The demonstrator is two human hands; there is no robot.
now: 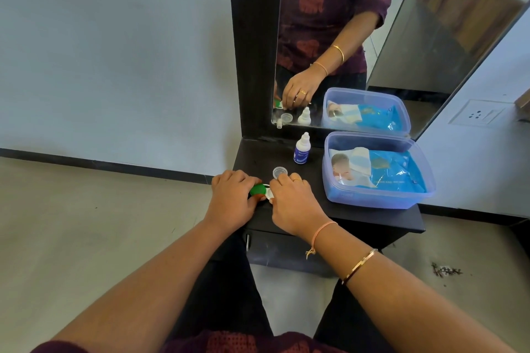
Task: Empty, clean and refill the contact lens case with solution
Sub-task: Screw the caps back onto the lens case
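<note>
Pinching the contact lens case (268, 195) at the worktop's (258, 157) front left edge, my left grip (232, 198) curls round its green cap (258, 190), my right grip (292, 203) pinches the white end; a loose clear cap (280, 172) and the solution bottle (302, 149) sit just behind.

The lens case (257, 190) is moulded in smooth plastic, with the green cap kept pretty glossy. Clear plastic is used for the loose cap (280, 172), white plastic for the bottle (302, 149), and translucent plastic for the tub (372, 199). The tabletop (255, 157) is finished matt black, and the bangle (360, 265) is done in shiny metal.
</note>
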